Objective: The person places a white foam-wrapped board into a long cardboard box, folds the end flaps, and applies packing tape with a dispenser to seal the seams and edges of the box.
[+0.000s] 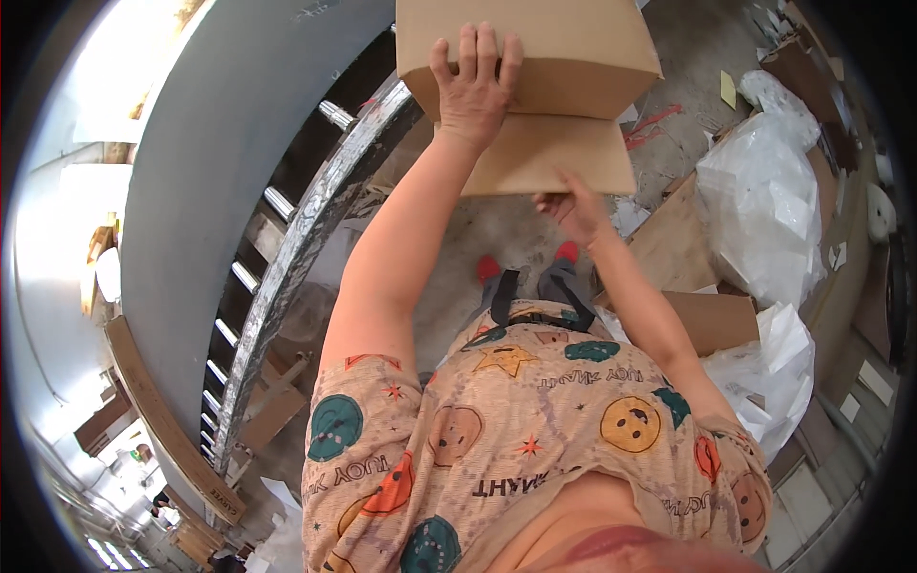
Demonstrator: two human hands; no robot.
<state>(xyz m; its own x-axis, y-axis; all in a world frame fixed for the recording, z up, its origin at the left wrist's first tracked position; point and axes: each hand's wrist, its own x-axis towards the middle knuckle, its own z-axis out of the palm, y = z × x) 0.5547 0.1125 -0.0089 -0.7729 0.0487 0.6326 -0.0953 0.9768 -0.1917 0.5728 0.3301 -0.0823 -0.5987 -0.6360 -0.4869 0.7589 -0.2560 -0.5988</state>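
Note:
A brown cardboard box (530, 81) fills the top middle of the view, with a wide flap (559, 158) hanging out on the side nearest me. Across the box's upper edge lies my left hand (475, 86), its fingers stretched out and a little apart on the cardboard. Lower down, my right hand (575, 212) is at the flap's near edge. Its index finger reaches up onto the flap while the other fingers are loosely bent. The right hand is slightly smeared by motion, and nothing shows in it. The inside of the box is hidden.
A roller conveyor with a metal side rail (287, 244) curves along my left, beside a large grey panel (215, 162). On the right lie clear plastic sheeting (759, 191) and cardboard pieces (712, 329). Red strips (654, 126) lie on the floor beyond the flap.

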